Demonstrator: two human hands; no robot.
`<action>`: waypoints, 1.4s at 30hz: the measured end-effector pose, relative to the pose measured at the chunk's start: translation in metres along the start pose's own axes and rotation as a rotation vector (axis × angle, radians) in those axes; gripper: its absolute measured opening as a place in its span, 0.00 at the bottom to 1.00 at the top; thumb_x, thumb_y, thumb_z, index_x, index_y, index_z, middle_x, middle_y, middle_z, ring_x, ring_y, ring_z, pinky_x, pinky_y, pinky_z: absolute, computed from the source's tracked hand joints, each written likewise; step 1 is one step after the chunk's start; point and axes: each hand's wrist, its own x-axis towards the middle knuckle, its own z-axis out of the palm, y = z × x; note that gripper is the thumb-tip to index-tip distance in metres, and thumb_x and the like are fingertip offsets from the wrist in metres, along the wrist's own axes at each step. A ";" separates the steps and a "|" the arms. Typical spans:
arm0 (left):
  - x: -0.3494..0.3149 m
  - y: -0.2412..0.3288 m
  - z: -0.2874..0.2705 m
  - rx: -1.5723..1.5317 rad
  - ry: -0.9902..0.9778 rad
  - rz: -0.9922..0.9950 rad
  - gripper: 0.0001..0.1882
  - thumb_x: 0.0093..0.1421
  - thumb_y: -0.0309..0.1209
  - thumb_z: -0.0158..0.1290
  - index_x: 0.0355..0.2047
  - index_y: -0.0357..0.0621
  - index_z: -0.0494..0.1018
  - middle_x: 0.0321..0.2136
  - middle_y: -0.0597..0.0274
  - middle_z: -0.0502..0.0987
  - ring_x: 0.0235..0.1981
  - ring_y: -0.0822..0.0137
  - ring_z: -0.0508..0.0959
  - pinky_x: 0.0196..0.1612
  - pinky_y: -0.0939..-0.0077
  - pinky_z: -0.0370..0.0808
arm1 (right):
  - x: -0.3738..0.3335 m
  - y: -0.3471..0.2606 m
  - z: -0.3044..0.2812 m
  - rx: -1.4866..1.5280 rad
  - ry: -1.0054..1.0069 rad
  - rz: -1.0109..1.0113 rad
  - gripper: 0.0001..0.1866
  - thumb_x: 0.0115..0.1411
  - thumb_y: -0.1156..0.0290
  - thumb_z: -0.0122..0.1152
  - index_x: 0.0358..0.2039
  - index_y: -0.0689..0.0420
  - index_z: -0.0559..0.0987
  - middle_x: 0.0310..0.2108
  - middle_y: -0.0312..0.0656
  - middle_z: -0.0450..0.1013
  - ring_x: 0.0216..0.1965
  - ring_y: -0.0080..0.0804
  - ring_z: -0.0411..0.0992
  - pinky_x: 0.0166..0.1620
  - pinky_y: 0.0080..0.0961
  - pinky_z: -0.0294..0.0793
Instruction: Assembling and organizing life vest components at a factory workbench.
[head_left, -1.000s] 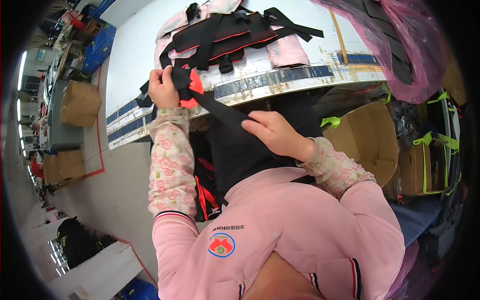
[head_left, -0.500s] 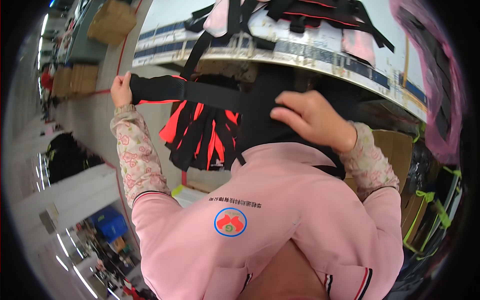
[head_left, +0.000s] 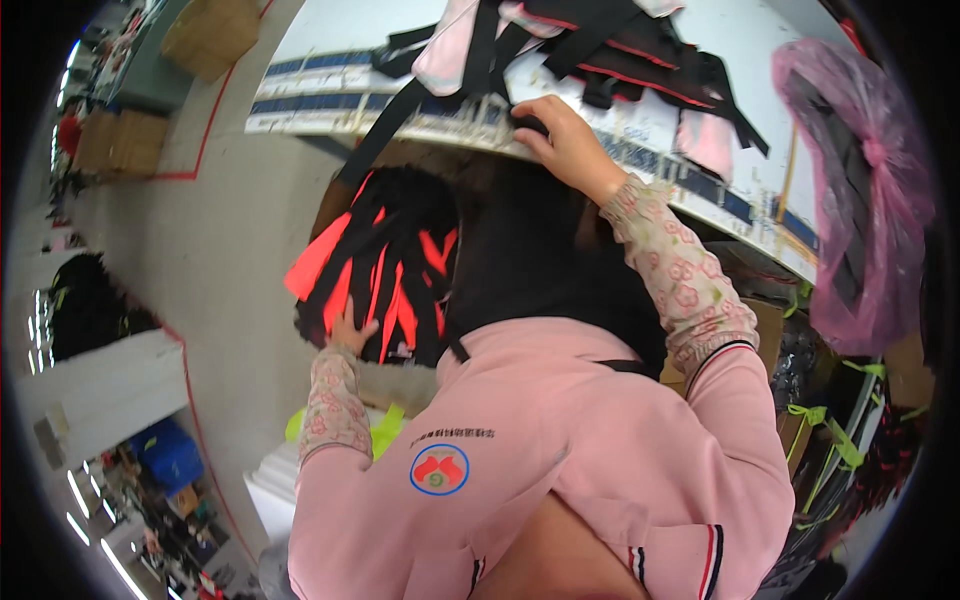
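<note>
My left hand (head_left: 350, 332) reaches down at the left, fingers spread, against the near side of a pile of black and bright red fabric straps (head_left: 398, 300). At the table's front edge, my right hand (head_left: 565, 145) has its thumb and fingers curled round something small and dark, mostly hidden by them. Left of that hand, a black strap (head_left: 395, 125) hangs over the edge from the pink and black pieces (head_left: 447, 55) on the table. Further right lie black straps with red edging (head_left: 645, 75) and a pink pad (head_left: 705, 142).
The white table (head_left: 740, 215) has a worn, blue-marked front edge. A pink plastic bag (head_left: 880, 220) with dark contents hangs over its right end. Cartons (head_left: 125, 142) stand on the floor at the far left. A white box (head_left: 270, 490) is by my left elbow.
My left hand has let go of the outstretched black and red strap and come down to the pile. My right hand has moved forward to the table edge.
</note>
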 end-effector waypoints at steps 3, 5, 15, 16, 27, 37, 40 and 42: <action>0.021 0.007 0.016 0.073 -0.230 -0.073 0.61 0.49 0.65 0.58 0.71 0.62 0.33 0.67 0.30 0.45 0.67 0.38 0.53 0.67 0.55 0.56 | 0.025 0.046 -0.036 -0.363 0.291 0.009 0.18 0.52 0.76 0.64 0.44 0.57 0.75 0.44 0.45 0.71 0.48 0.46 0.68 0.52 0.37 0.68; 0.024 0.012 0.000 0.168 -0.268 -0.061 0.62 0.48 0.65 0.58 0.71 0.57 0.33 0.66 0.33 0.51 0.67 0.42 0.55 0.67 0.57 0.56 | 0.036 0.065 -0.063 -0.531 0.369 0.077 0.21 0.51 0.77 0.64 0.47 0.56 0.73 0.48 0.46 0.69 0.52 0.47 0.67 0.55 0.38 0.67; 0.029 0.140 -0.156 -0.205 -0.289 0.228 0.21 0.59 0.43 0.61 0.43 0.37 0.76 0.32 0.61 0.79 0.27 0.72 0.76 0.32 0.76 0.74 | 0.079 0.110 -0.080 -0.841 0.166 0.006 0.17 0.55 0.73 0.54 0.45 0.45 0.80 0.47 0.38 0.75 0.53 0.38 0.69 0.54 0.40 0.66; 0.008 0.186 -0.168 -0.270 -0.204 0.365 0.18 0.60 0.37 0.59 0.46 0.38 0.75 0.32 0.61 0.79 0.30 0.72 0.77 0.34 0.76 0.74 | 0.086 0.100 -0.092 -0.769 0.184 0.057 0.16 0.55 0.74 0.54 0.43 0.45 0.81 0.44 0.38 0.76 0.51 0.39 0.71 0.53 0.39 0.68; 0.017 0.467 -0.158 0.151 0.633 1.183 0.38 0.55 0.48 0.60 0.65 0.64 0.59 0.69 0.50 0.47 0.71 0.47 0.44 0.64 0.31 0.44 | 0.115 -0.083 -0.333 -0.231 0.931 -0.476 0.08 0.63 0.79 0.53 0.40 0.64 0.79 0.32 0.33 0.77 0.33 0.19 0.73 0.36 0.17 0.72; 0.140 0.569 -0.182 0.250 0.351 0.847 0.35 0.55 0.65 0.50 0.60 0.69 0.68 0.70 0.59 0.51 0.72 0.57 0.43 0.63 0.26 0.39 | 0.080 -0.112 -0.310 0.441 0.610 -0.017 0.08 0.67 0.74 0.52 0.40 0.61 0.79 0.28 0.32 0.75 0.26 0.17 0.71 0.30 0.15 0.71; 0.143 0.559 -0.198 -0.038 0.478 0.929 0.29 0.56 0.59 0.54 0.55 0.62 0.73 0.65 0.56 0.61 0.68 0.55 0.55 0.62 0.27 0.42 | 0.104 -0.053 -0.274 0.537 0.564 0.112 0.10 0.66 0.71 0.54 0.41 0.63 0.79 0.28 0.33 0.75 0.26 0.17 0.70 0.31 0.17 0.71; 0.140 0.554 -0.203 -0.295 0.535 1.117 0.22 0.58 0.47 0.57 0.49 0.50 0.76 0.53 0.53 0.72 0.57 0.55 0.69 0.60 0.48 0.60 | 0.119 -0.015 -0.258 0.374 0.565 0.107 0.13 0.65 0.70 0.54 0.42 0.68 0.78 0.30 0.36 0.77 0.28 0.19 0.70 0.32 0.19 0.70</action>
